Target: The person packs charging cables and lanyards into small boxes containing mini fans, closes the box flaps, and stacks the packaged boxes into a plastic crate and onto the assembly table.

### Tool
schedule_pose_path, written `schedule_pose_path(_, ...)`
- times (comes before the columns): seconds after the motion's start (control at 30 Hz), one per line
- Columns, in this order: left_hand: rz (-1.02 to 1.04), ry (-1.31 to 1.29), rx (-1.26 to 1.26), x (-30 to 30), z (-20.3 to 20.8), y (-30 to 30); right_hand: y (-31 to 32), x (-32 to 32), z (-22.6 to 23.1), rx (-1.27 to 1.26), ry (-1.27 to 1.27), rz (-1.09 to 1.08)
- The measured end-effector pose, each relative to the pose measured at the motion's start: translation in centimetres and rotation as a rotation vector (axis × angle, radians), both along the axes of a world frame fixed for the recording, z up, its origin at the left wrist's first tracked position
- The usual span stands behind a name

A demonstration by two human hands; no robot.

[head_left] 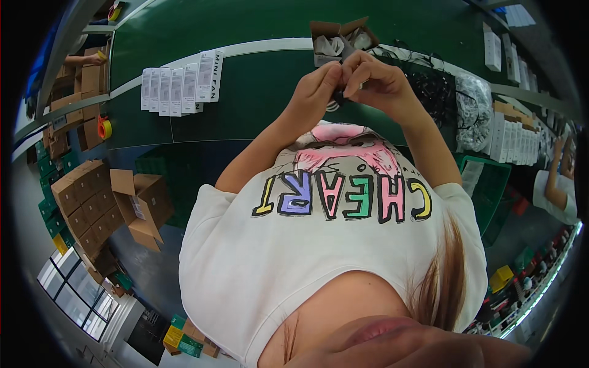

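Observation:
Close together over the green table [257,92], my left hand [315,92] and my right hand [380,83] meet with fingers bent and pinched. Between and just under the fingertips shows a small dark and whitish thing [335,103]; its kind is mostly hidden by the fingers. Right behind the hands stands an open cardboard box [326,60] with white and clear wrapped pieces inside. To the right of my right hand lies a tangled pile of black cables [432,89].
Several white printed boxes [178,89] stand in a row on the left. Clear plastic bags [473,113] lie beyond the cables, near more white boxes [512,141]. A green crate [491,184] is at my right, an open carton [144,205] at lower left. Other people work at both sides.

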State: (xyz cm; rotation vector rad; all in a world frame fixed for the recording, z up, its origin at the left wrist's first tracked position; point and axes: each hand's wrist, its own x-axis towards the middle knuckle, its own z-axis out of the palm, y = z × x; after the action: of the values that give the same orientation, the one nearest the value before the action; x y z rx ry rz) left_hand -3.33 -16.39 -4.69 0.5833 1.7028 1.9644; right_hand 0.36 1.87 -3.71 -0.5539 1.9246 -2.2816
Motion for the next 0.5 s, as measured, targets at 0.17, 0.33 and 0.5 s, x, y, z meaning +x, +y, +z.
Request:
schedule_pose_path(0.17, -0.247, -0.658, 0.170, -1.1, -1.8, -2.5, -2.5, -0.1, 0.3, 0.325, 0.254, -0.217)
schedule_pose_path(0.33, -0.640, -1.008, 0.642, -2.7, -3.9, -3.1, -1.7, -0.2, 1.3, 0.614, 0.178, -0.215)
schedule_pose_path(0.5, 0.378, 0.546, -0.662, -7.0, -7.1, -2.2, 0.2, -2.3, -2.7, 0.063, -0.099, -0.367)
